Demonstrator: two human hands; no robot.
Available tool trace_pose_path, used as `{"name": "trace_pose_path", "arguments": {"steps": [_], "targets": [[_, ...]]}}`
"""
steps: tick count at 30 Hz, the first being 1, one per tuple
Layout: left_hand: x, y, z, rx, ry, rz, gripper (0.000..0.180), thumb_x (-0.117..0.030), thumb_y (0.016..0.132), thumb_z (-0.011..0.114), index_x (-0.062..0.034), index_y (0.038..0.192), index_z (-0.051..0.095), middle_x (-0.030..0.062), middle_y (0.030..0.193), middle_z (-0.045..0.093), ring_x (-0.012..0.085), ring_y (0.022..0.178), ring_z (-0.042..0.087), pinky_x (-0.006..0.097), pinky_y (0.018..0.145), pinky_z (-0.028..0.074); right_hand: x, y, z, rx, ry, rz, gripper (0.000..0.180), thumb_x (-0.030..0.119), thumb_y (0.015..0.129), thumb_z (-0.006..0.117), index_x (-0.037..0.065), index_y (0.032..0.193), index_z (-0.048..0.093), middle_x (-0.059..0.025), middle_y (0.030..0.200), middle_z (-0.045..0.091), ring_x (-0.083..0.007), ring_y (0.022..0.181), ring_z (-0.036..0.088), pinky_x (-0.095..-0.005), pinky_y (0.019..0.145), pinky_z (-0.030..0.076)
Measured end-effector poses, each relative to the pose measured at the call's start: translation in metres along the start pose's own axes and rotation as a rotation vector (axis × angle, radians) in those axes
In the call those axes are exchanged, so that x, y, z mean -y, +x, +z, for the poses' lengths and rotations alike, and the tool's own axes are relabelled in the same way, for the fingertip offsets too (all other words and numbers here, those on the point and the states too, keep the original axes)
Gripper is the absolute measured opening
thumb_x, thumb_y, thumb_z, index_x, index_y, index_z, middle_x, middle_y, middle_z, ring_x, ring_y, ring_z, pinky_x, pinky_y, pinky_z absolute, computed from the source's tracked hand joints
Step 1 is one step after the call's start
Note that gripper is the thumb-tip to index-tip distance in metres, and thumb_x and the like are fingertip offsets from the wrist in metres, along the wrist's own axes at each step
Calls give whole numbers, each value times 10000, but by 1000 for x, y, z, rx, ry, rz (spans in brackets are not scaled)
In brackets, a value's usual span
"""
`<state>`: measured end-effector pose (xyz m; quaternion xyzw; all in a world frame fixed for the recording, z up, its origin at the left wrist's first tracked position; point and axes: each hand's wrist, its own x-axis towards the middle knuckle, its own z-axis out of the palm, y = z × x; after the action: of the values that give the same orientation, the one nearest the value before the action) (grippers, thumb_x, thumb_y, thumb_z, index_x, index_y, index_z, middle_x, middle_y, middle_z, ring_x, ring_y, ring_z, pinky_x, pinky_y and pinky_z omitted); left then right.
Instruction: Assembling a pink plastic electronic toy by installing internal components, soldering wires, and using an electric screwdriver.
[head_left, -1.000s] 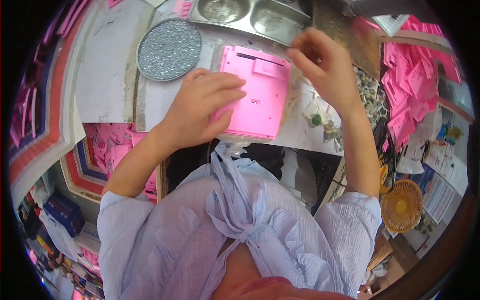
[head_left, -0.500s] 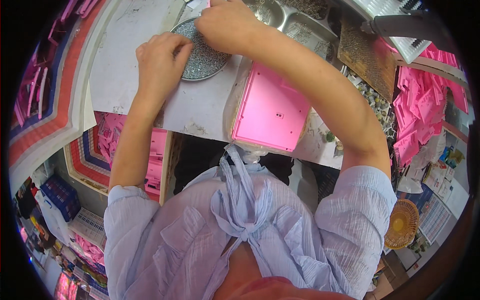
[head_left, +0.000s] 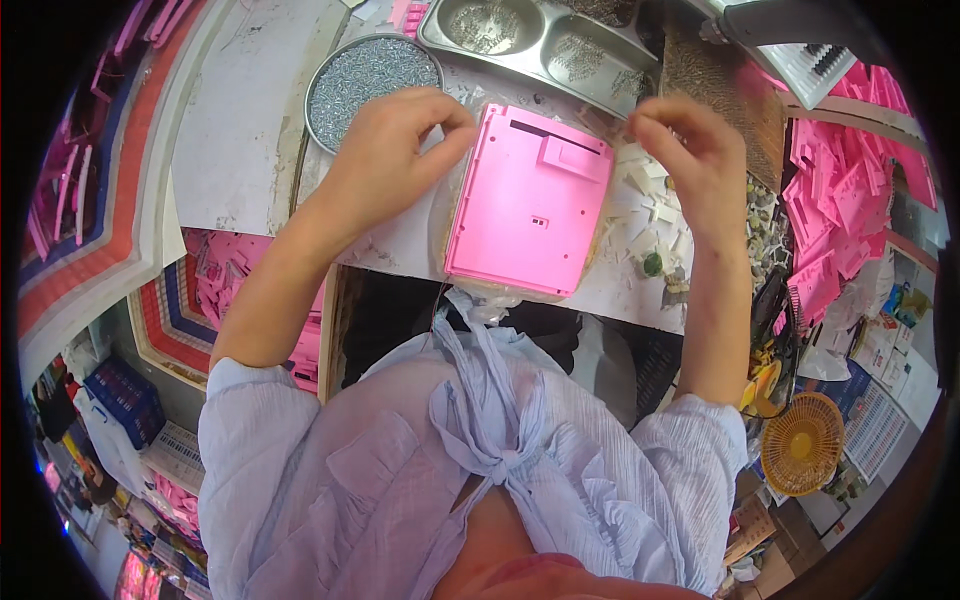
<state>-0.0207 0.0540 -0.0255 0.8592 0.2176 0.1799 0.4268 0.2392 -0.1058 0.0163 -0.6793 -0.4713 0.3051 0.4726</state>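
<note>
A pink plastic panel point(head_left: 520, 215), with a slot and a raised block near its far edge, lies before me on clear plastic film. My left hand point(head_left: 400, 150) hovers at its far left side, thumb and fingers closed in a pinch; whatever is between them is too small to make out. Beyond that hand is a round metal dish point(head_left: 365, 80) filled with small silvery screws. To the right of the panel my right hand point(head_left: 700, 160) is raised, its fingers curled together and their tips hiding any small thing held.
A steel tray point(head_left: 550, 45) with several compartments of small parts stands at the far side. White plastic bits point(head_left: 650, 205) are scattered right of the panel. Pink parts point(head_left: 835, 190) pile up at the far right, near a dark grey bar point(head_left: 800, 22). An orange basket point(head_left: 803, 444) sits lower right.
Both hands have left the screw dish. My left hand moved right and nearer, to the panel's edge; my right hand swung far to the right. The panel now shows whole.
</note>
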Motion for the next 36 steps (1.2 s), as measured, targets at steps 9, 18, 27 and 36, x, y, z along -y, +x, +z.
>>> {"name": "trace_pose_path", "arguments": {"steps": [9,18,27,36], "targets": [[-6,18,13,-29,431,297,128,-181,919,676,-56,889,671,86,788,620,308,752,639,434,695,485,-38,-37,-17,-53,87,208,139,90,930,737,-29,991,775,-59,931,748,-104,832,649,-250,747,491],[-4,22,-3,131,563,289,211,-248,891,730,-55,910,648,90,858,623,304,821,638,420,747,473,-38,-12,12,-20,-514,-189,116,153,863,773,53,913,805,-54,750,684,-185,685,608,-315,637,464],[57,-2,-41,-61,610,37,153,-166,890,736,-22,924,694,116,874,680,305,837,665,397,747,510,-42,4,-6,200,-378,44,165,119,870,781,51,1019,798,-54,833,681,-132,705,614,-268,644,460],[64,0,-35,-177,616,12,153,-179,930,683,-27,911,683,125,878,676,329,844,657,439,751,491,-6,103,136,334,-872,-691,224,231,847,632,54,804,761,-143,887,754,-342,960,673,-493,808,534]]}}
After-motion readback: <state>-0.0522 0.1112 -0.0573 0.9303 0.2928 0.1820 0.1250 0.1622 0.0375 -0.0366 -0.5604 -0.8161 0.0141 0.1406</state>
